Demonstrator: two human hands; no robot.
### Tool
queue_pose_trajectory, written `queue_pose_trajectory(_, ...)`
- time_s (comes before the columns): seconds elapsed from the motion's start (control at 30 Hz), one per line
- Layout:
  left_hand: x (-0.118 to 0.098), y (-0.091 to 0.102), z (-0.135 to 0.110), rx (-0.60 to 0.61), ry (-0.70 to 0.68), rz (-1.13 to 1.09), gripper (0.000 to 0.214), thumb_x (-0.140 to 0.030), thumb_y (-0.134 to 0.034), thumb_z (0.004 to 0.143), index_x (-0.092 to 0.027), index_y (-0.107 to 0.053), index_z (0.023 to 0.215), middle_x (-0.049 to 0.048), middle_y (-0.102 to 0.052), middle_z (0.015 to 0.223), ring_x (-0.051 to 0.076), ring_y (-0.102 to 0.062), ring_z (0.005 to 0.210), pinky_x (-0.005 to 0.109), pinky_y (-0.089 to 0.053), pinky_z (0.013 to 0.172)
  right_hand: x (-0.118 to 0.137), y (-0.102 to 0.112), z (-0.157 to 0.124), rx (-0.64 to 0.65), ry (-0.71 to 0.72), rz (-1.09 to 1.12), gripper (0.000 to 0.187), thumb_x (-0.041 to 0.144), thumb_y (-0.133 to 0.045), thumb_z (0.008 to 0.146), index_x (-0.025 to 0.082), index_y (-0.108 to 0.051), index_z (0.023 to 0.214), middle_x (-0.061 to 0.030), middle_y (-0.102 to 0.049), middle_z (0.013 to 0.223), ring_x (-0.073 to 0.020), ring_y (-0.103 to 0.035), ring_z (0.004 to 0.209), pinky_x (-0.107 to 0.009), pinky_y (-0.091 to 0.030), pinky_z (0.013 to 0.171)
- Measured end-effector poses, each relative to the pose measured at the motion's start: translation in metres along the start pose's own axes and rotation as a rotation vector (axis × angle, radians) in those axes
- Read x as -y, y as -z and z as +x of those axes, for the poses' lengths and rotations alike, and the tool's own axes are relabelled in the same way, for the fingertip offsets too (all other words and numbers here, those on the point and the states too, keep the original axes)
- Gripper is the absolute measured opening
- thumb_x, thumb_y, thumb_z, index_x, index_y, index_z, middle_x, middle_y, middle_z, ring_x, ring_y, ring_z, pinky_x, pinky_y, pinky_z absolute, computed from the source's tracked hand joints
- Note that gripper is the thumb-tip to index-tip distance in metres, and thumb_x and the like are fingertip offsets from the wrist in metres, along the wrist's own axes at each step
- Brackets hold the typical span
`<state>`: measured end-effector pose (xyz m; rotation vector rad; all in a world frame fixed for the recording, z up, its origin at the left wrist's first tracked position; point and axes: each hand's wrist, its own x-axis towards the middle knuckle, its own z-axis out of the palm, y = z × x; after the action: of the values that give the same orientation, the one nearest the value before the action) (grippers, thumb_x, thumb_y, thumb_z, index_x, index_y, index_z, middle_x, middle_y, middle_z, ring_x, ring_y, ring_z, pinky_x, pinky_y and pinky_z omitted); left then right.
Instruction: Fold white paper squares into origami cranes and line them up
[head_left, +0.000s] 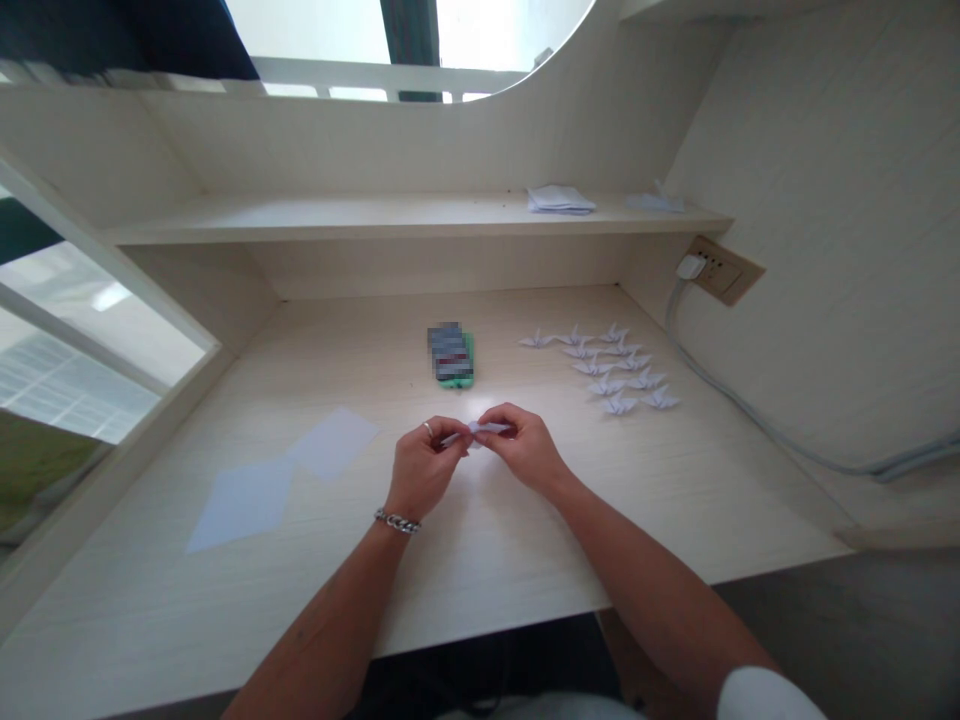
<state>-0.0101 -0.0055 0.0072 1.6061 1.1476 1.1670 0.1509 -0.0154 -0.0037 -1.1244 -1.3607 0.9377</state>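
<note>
Both the left hand (pixel 422 470) and the right hand (pixel 525 445) pinch a small folded paper (pixel 480 429) at mid-desk (pixel 675 500). Paper cranes (pixel 615 370) lie toward the right edge.

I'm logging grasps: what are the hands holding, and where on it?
A small folded paper, pinched between both hands: left hand at its left end, right hand at its right end.

Both forearms reaching forward, left hand (pixel 421 472) and right hand (pixel 525 447) meeting fingertip to fingertip, fingers pinched together
</note>
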Motion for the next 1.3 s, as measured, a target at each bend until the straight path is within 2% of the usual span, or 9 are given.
queue_pose_trajectory(0.1, 0.002, 0.001, 0.001, 0.057, 0.020, -0.018, 0.013, -0.026, -0.071, 0.073, -0.015, -0.067, 0.080, 0.0023, -0.069, 0.072, 0.013, -0.064, 0.059, 0.024, -0.053, 0.057, -0.002, 0.003, 0.002, 0.092, -0.061, 0.023, 0.019, 0.032, -0.073, 0.071, 0.017, -0.069, 0.081, -0.0041, -0.069, 0.077, -0.0174, -0.065, 0.072, -0.029, -0.052, 0.067)
queue_pose_trajectory(0.27, 0.004, 0.003, 0.003, 0.156, 0.079, -0.073, 0.021, -0.031, -0.071, 0.074, -0.013, -0.068, 0.084, 0.0052, -0.070, 0.077, 0.015, -0.066, 0.062, 0.027, -0.055, 0.058, -0.003, 0.005, 0.002, 0.161, -0.106, 0.017, 0.020, 0.034, -0.069, 0.075, 0.015, -0.070, 0.081, -0.0035, -0.067, 0.071, -0.0142, -0.061, 0.062, -0.028, -0.051, 0.061)
queue_pose_trajectory(0.47, -0.004, 0.003, 0.003, 0.122, 0.166, -0.191, 0.021, -0.028, -0.075, 0.068, -0.011, -0.069, 0.079, 0.0042, -0.070, 0.071, 0.014, -0.065, 0.059, 0.026, -0.055, 0.057, 0.003, 0.002, 0.001, 0.103, -0.200, 0.208, 0.021, 0.033, -0.075, 0.065, 0.015, -0.071, 0.076, -0.0016, -0.067, 0.066, -0.0133, -0.061, 0.060, -0.027, -0.052, 0.056)
queue_pose_trajectory(0.73, -0.008, 0.001, 0.002, 0.074, 0.208, -0.255, 0.021, -0.027, -0.077, 0.063, -0.012, -0.070, 0.076, 0.0025, -0.069, 0.069, 0.013, -0.063, 0.057, 0.027, -0.057, 0.057, 0.011, 0.001, 0.001, 0.084, -0.306, 0.330, 0.020, 0.029, -0.078, 0.058, 0.017, -0.073, 0.073, 0.0008, -0.067, 0.064, -0.0108, -0.060, 0.059, -0.023, -0.053, 0.055)
queue_pose_trajectory(0.87, -0.009, 0.002, 0.002, 0.081, 0.216, -0.248, 0.022, -0.028, -0.077, 0.063, -0.012, -0.069, 0.076, 0.0024, -0.068, 0.068, 0.014, -0.063, 0.059, 0.028, -0.058, 0.058, 0.013, 0.004, 0.001, 0.103, -0.328, 0.307, 0.023, 0.031, -0.079, 0.057, 0.016, -0.074, 0.075, -0.0006, -0.069, 0.066, -0.0124, -0.062, 0.060, -0.027, -0.055, 0.057)
queue_pose_trajectory(1.0, -0.011, 0.003, 0.001, 0.143, 0.219, -0.238, 0.023, -0.029, -0.077, 0.064, -0.012, -0.069, 0.077, 0.0032, -0.069, 0.070, 0.014, -0.064, 0.062, 0.027, -0.058, 0.058, 0.013, 0.006, 0.001, 0.121, -0.312, 0.276, 0.024, 0.031, -0.080, 0.058, 0.015, -0.075, 0.075, -0.0027, -0.070, 0.066, -0.0141, -0.064, 0.061, -0.028, -0.054, 0.057)
queue_pose_trajectory(1.3, -0.010, 0.005, 0.002, 0.192, 0.216, -0.211, 0.019, -0.028, -0.076, 0.065, -0.013, -0.068, 0.074, 0.0025, -0.069, 0.067, 0.013, -0.063, 0.058, 0.026, -0.055, 0.056, 0.009, 0.009, 0.001, 0.151, -0.316, 0.277, 0.023, 0.030, -0.079, 0.058, 0.015, -0.074, 0.074, -0.0018, -0.069, 0.065, -0.0130, -0.063, 0.059, -0.028, -0.055, 0.057)
